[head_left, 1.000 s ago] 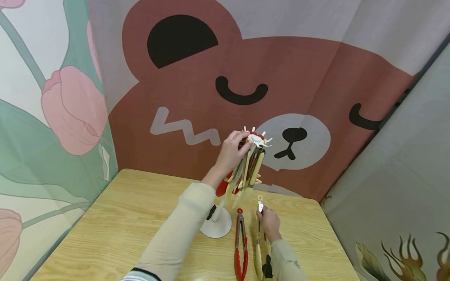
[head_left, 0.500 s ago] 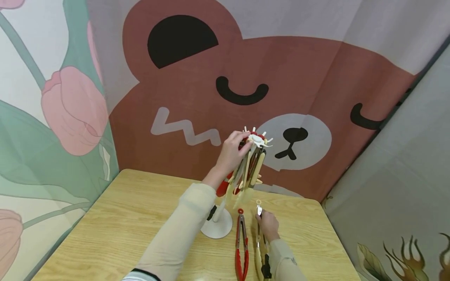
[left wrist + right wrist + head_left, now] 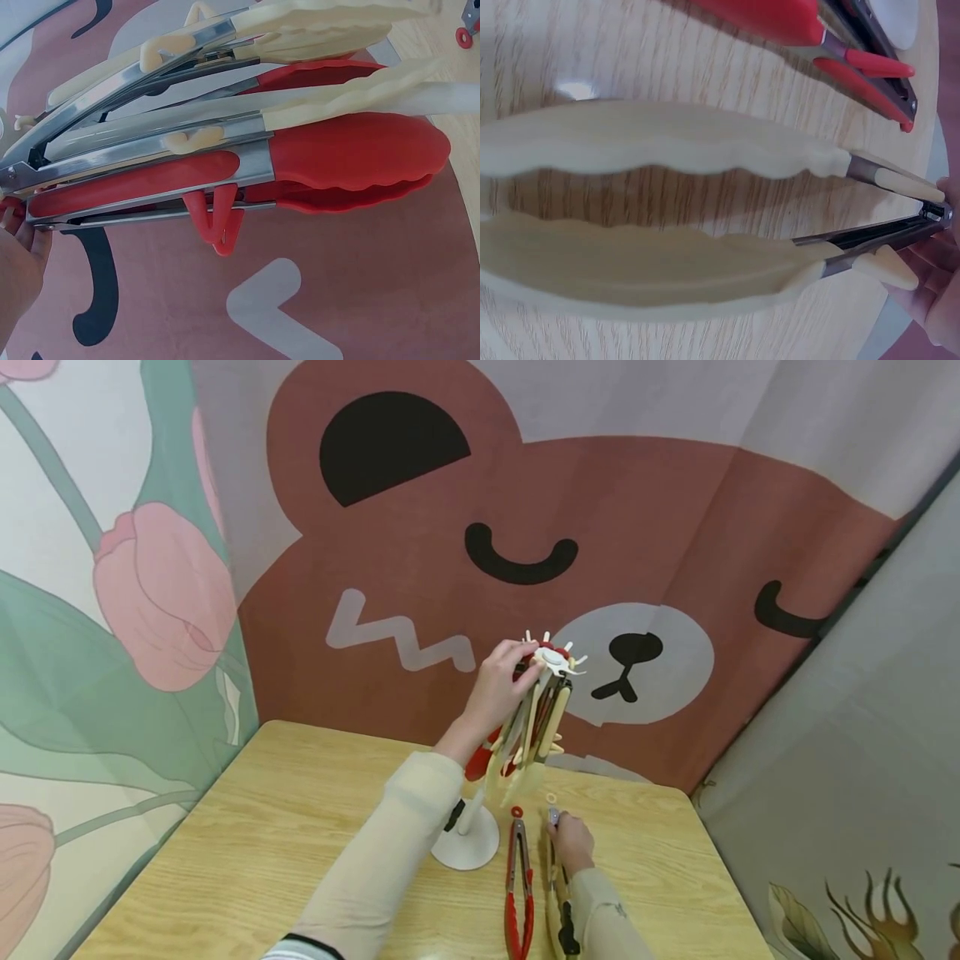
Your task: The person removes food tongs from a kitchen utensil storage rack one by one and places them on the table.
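Observation:
In the head view my left hand (image 3: 501, 685) pinches the top of a white hook stand (image 3: 553, 660), thumb and fingers at its rim. Several tongs hang from it. The left wrist view shows red-tipped tongs (image 3: 360, 154) and cream-tipped tongs (image 3: 337, 101) among them, close beside that hand. My right hand (image 3: 572, 843) grips another pair of cream tongs (image 3: 667, 142) by the hinge end, low over the table. Their two arms are spread apart, scalloped tips toward me. Just left of them, red tongs (image 3: 518, 885) lie on the table.
The stand's round white base (image 3: 467, 852) rests on the wooden table (image 3: 300, 827), under the left forearm. Behind the table hangs a curtain (image 3: 405, 693) with a bear print, and a flowered one (image 3: 165, 602) is on the left.
My right hand and the cream tongs have drawn slightly toward me. The left hand keeps its hold at the stand's top. The whole head view has shifted a little.

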`<state>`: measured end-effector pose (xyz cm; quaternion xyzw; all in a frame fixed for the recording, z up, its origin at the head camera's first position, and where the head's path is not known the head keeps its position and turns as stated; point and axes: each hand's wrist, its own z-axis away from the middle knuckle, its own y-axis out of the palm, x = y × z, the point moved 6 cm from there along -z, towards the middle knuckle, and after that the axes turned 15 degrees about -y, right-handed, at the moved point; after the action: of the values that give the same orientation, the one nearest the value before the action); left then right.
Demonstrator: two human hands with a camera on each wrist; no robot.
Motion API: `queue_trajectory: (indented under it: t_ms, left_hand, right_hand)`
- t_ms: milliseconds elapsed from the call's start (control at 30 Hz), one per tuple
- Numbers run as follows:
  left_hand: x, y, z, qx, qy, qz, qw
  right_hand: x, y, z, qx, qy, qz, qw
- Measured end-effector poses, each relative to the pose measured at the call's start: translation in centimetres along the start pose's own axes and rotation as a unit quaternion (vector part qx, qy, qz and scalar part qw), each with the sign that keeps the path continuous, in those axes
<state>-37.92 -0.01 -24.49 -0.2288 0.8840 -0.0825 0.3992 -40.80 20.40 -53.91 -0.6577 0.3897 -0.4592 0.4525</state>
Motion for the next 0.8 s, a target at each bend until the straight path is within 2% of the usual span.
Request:
queue_trajectory:
  t_ms: [300, 567, 800]
  left_hand:
    - [0.1, -0.2, 0.0, -0.002, -0.004, -0.006, 1.0]
    - [0.1, -0.3, 0.0, -0.006, 0.002, -0.008, 1.0]
    - [0.0, 0.0, -0.1, -0.006, 0.005, -0.007, 0.9999]
  right_hand:
    - [0.5, 0.5, -0.1, 0.003, -0.023, -0.001, 1.0]
    - [0.8, 0.7, 0.2, 0.015, -0.015, -0.004, 1.0]
    - [0.4, 1.1, 0.5, 0.008, -0.018, -0.01, 1.0]
